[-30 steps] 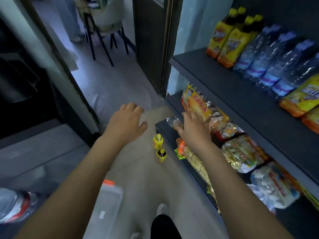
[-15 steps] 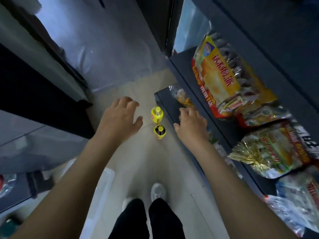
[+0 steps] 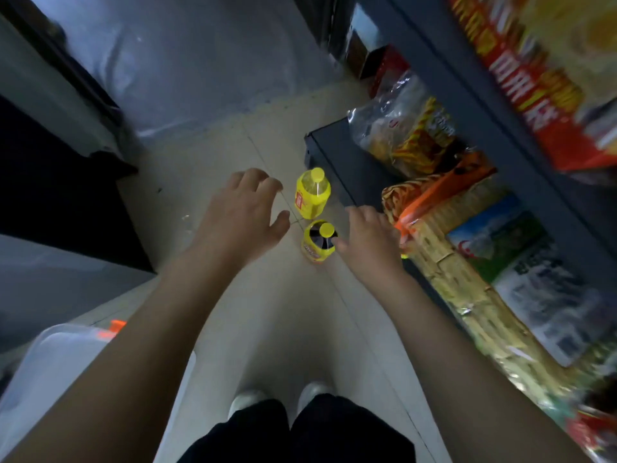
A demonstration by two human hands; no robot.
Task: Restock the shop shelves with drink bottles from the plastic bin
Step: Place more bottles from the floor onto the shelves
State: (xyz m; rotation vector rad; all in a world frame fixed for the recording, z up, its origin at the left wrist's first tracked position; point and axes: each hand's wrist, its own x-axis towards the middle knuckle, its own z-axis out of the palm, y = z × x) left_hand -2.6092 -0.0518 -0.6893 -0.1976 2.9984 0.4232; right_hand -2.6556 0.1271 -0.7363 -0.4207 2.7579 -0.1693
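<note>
Low down, we hold our left hand [image 3: 240, 218] spread and empty by the far bottle [image 3: 312, 198], our right hand [image 3: 370, 238] loose, empty, thumb beside the near bottle [image 3: 315, 248].

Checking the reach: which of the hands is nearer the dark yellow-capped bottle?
Right. The right hand is beside the dark bottle, thumb at its edge; the left hand is apart, to its left.

Single wide-angle view from the person's head, facing forward and steeply down onto the floor [image 3: 267, 329], with the shoes [image 3: 247, 397] at the near edge. The left hand [image 3: 238, 217] and right hand [image 3: 370, 238] sit mid-frame, close to the lens. The shelves [image 3: 350, 162] run along the right, and the plastic bin [image 3: 50, 362] lies near left.
</note>
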